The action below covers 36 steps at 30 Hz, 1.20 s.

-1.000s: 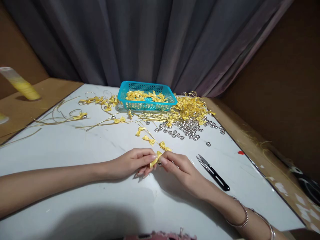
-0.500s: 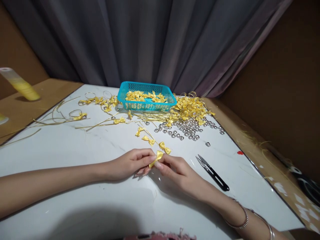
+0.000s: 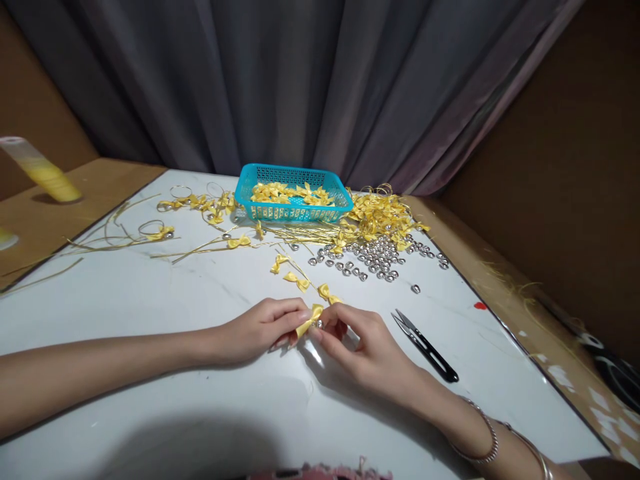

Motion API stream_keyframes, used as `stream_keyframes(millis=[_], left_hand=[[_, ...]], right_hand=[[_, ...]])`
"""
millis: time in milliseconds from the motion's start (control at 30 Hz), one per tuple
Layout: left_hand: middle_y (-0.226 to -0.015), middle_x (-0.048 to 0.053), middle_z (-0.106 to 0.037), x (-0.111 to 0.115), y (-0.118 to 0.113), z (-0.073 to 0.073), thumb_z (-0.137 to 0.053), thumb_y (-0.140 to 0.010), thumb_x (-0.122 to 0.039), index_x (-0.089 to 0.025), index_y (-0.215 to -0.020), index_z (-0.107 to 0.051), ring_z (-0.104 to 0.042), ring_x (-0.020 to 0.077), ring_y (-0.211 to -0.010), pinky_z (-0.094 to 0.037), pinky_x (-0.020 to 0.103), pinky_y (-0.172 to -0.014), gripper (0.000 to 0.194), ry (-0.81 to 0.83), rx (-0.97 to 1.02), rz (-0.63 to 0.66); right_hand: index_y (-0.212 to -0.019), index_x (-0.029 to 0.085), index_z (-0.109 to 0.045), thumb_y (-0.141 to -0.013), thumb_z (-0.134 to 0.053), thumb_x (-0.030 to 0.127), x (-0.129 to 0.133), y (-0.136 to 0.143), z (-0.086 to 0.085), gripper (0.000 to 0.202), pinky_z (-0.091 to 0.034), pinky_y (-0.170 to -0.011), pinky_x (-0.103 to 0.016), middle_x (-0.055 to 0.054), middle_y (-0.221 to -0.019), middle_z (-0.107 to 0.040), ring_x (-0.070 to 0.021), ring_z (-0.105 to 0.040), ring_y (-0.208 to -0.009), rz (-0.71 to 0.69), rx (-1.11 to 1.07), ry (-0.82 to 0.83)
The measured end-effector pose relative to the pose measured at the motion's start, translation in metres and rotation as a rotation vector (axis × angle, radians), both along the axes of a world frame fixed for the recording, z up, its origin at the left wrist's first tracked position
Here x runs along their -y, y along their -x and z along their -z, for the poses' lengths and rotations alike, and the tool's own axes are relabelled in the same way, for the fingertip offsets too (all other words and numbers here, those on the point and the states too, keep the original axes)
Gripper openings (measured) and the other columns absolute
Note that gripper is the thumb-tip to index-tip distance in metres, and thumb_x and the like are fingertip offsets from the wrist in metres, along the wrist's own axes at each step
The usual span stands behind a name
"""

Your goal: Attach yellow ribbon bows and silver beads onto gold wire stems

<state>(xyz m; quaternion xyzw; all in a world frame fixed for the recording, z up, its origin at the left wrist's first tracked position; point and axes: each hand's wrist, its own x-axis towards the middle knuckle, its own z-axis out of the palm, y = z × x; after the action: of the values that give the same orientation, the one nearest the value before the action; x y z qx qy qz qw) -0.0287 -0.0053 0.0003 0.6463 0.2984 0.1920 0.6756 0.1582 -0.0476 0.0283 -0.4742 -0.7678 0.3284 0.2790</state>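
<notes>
My left hand point(image 3: 270, 325) is closed, pinching a small yellow satin bow point(image 3: 308, 323) by its left side. At the bow's right edge my right hand point(image 3: 367, 343) is closed too, thumb and forefinger on a small silver bead point(image 3: 319, 324). Whether that bead is joined to the bow I cannot tell. Just beyond the fingers, another yellow bow point(image 3: 327, 293) lies on the white tabletop point(image 3: 215, 413), with more loose bows behind it. Black thread snips point(image 3: 425, 345) rest to the right of my right hand.
A turquoise basket point(image 3: 295, 212) holding yellow bows stands at the back. Right of it are a heap of bows point(image 3: 380, 213) and many silver beads point(image 3: 377, 257). Gold cords point(image 3: 200, 250) lie to the left. A yellow thread spool point(image 3: 47, 177) stands at far left.
My right hand has shifted slightly, its fingers opening up from the bow. A silver bead now shows at its fingertips. The left hand has tilted the bow a little.
</notes>
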Motion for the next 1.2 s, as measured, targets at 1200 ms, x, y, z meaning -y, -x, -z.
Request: stream_keyframes(millis=[1200], left_hand=[[-0.058,-0.005,-0.041,0.0005,0.0032,0.0004,-0.043,-0.088,-0.052,-0.015,-0.074,-0.048,-0.033,0.0075,-0.049,-0.025,0.022,-0.047,0.040,-0.020,0.064,0.072]], right_hand=[[-0.077,0.016,-0.050,-0.081,-0.059,0.023,0.0025,0.0000,-0.0008,0.012,-0.041,-0.061,-0.023,0.000,-0.070,-0.054,-0.0103,-0.050,-0.064,-0.045,-0.128,-0.043]])
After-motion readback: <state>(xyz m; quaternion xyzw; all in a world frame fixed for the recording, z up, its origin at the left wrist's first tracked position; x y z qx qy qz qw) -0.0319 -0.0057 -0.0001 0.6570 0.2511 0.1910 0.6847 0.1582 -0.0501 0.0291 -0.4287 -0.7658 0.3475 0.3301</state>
